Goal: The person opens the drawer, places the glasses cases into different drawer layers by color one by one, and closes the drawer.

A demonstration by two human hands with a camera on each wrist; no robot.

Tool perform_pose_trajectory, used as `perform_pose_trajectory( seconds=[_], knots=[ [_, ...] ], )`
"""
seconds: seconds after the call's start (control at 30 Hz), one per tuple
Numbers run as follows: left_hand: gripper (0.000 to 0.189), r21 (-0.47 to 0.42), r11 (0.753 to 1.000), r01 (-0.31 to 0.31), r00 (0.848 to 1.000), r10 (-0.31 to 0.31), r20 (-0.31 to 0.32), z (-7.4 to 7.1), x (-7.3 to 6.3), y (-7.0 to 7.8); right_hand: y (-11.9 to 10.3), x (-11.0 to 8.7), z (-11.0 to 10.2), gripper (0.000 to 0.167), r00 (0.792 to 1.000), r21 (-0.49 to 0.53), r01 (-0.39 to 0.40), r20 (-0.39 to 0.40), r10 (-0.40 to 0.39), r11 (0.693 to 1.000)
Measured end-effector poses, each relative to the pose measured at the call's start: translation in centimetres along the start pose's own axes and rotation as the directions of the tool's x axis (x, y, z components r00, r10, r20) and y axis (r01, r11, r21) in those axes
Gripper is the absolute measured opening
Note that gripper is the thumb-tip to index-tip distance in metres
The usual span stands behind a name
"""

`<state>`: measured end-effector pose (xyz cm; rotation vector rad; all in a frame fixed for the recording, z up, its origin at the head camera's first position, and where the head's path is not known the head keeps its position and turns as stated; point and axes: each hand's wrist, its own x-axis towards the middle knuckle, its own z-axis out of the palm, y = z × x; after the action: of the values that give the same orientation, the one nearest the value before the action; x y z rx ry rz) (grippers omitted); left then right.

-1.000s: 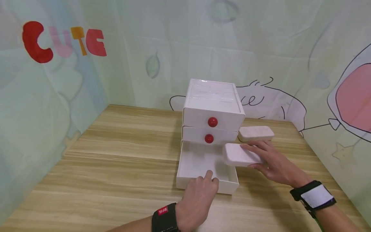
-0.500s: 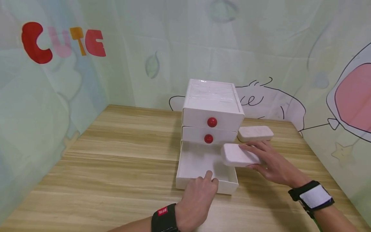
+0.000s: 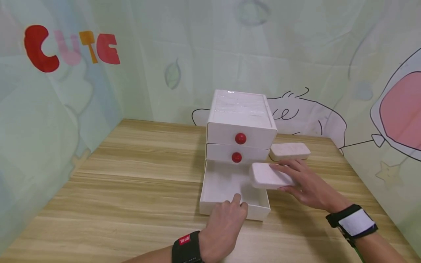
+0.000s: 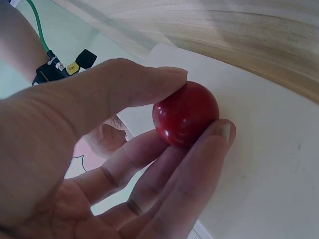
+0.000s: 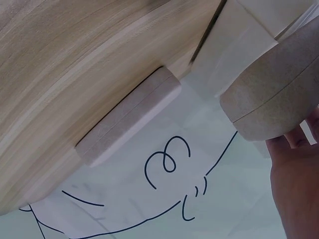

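Observation:
My left hand (image 3: pixel 225 223) pinches a round red knob (image 4: pixel 185 113) between thumb and fingers. That knob sits on the front of the pulled-out bottom drawer (image 3: pixel 217 208) of a small white drawer cabinet (image 3: pixel 243 107); in the head view the hand hides it. With my right hand (image 3: pixel 312 188) I grip a pale, rounded glasses case (image 3: pixel 271 176), thumb on the near side and fingers over the top. The case's left end overlaps the open drawer's right side in the head view. A seam runs along the case (image 5: pixel 271 94) in the right wrist view.
A second similar case (image 3: pixel 290 151) lies on the wooden table (image 3: pixel 131 175), right of the cabinet. The upper two drawers are closed, each with its own red knob (image 3: pixel 241 138). Printed cloth walls (image 3: pixel 148 73) rise behind and beside the table.
My right hand has shifted very slightly left with the glasses case. The left hand stays on the knob, and the drawer remains pulled out as before.

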<state>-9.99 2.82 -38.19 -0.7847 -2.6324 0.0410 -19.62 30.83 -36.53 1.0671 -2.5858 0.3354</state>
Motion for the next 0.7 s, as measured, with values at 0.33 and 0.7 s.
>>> perform_pose_trajectory(
  seconds=[0.33, 0.7],
  knots=[
    [0.021, -0.005, 1.000, 0.001, 1.000, -0.001, -0.006, -0.06, 0.00, -0.02, -0.23, 0.27, 0.11, 0.074, 1.000, 0.004, 0.005, -0.002, -0.005, 1.000],
    [0.020, -0.008, 1.000, 0.006, 1.000, -0.006, 0.002, -0.09, 0.00, 0.01, -0.36, 0.42, 0.27, 0.076, 1.000, 0.002, 0.025, -0.012, -0.025, 1.000]
  ],
)
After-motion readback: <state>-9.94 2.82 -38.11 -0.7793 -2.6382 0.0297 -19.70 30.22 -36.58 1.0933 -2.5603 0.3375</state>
